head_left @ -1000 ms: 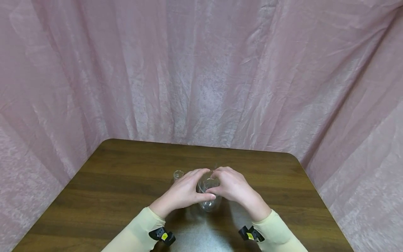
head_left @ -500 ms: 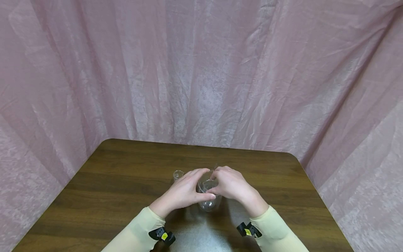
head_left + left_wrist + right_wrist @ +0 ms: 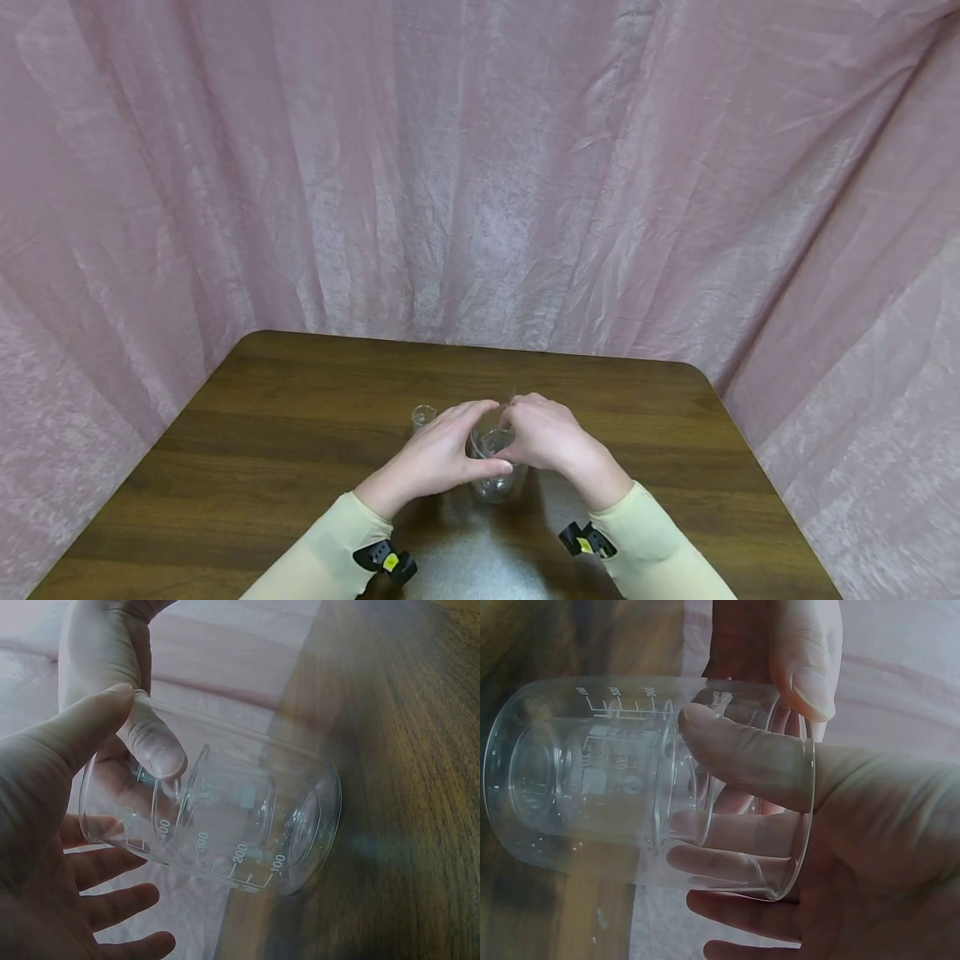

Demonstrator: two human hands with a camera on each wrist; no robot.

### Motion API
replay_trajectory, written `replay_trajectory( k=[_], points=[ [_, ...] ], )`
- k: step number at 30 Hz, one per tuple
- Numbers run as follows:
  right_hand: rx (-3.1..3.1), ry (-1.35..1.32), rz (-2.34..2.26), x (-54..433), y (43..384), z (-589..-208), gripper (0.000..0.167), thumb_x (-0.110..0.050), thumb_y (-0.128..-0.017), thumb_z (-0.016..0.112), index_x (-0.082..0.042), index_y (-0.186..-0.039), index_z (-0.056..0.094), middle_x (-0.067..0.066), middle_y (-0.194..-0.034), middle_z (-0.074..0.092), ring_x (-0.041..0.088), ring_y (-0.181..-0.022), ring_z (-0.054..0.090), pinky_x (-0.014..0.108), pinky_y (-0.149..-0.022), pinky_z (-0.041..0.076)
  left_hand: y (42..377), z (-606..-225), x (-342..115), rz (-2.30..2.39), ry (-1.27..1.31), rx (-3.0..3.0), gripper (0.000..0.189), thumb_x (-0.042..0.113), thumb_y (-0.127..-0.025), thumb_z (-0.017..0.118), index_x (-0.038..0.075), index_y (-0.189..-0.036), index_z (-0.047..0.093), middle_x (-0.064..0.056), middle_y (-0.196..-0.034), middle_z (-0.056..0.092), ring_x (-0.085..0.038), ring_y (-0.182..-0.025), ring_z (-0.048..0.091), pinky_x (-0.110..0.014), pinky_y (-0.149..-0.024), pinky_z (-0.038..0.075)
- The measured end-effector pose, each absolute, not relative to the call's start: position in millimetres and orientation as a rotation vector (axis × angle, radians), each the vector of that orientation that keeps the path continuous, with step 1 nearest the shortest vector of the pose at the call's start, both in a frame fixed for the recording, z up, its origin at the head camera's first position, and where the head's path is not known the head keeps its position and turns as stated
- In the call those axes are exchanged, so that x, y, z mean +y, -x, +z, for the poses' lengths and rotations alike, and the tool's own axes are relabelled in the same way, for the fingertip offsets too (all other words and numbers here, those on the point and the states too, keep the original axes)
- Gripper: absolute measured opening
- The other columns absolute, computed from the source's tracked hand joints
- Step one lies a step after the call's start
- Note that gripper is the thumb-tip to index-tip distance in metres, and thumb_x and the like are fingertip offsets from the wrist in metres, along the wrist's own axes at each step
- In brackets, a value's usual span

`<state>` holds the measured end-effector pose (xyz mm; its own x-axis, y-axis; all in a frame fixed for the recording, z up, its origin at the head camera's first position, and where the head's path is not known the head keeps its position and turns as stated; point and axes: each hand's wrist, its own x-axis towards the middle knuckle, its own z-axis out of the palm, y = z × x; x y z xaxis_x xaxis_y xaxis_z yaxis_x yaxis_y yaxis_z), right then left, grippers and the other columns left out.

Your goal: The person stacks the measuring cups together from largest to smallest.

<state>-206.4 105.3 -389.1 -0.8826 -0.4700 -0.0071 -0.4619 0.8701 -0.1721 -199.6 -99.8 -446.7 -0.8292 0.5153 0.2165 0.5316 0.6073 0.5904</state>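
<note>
A large clear glass beaker with white volume marks stands on the table in front of me. My left hand holds it by the upper part, thumb at the rim, fingers spread along the far side. Inside it is a smaller glass beaker, also printed in white. With thumb and fingers reaching down through the large beaker's mouth, my right hand pinches the smaller one near its rim. The right thumb shows through the glass; the fingertips are partly blurred by it.
Another small glass vessel stands just beyond my left hand, partly hidden by it. The brown wooden table ends at a rounded back edge, with pink curtains behind and at both sides.
My right hand has shifted slightly left and its wrist has risen a little, fingers reaching deeper into the large beaker. The left hand has stayed almost still.
</note>
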Motion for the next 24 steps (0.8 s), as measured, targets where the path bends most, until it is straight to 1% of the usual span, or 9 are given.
replay_trajectory(
  k=[3,11,24],
  points=[
    [2.99,0.755,-0.24,104.4,207.2,-389.2,0.036,-0.039,-0.076,0.1,-0.017,-0.1,0.085,-0.004,-0.099,0.071,0.025,-0.105,0.068,0.045,-0.085,0.06,199.6,-446.3,-99.6,-1.037,0.909,-2.793,0.093,0.064,-0.093,0.083,0.013,-0.163,0.051,-0.006,-0.162,0.057,-0.034,-0.149,0.053,-0.058,-0.116,0.048],
    [2.992,0.741,-0.224,102.3,207.6,-390.5,0.034,-0.038,-0.076,0.1,-0.017,-0.099,0.086,-0.004,-0.1,0.072,0.026,-0.107,0.068,0.047,-0.087,0.06,200.6,-448.0,-98.3,-1.03,0.903,-2.792,0.092,0.063,-0.093,0.083,0.011,-0.162,0.052,-0.008,-0.161,0.058,-0.034,-0.148,0.053,-0.058,-0.116,0.048],
    [2.998,0.728,-0.208,100.4,207.2,-390.5,0.035,-0.039,-0.075,0.101,-0.018,-0.098,0.086,-0.003,-0.101,0.072,0.026,-0.11,0.067,0.048,-0.09,0.06,200.2,-448.1,-98.0,-1.032,0.895,-2.796,0.092,0.064,-0.093,0.083,0.011,-0.162,0.052,-0.007,-0.161,0.058,-0.033,-0.148,0.053,-0.058,-0.116,0.048]
  ],
)
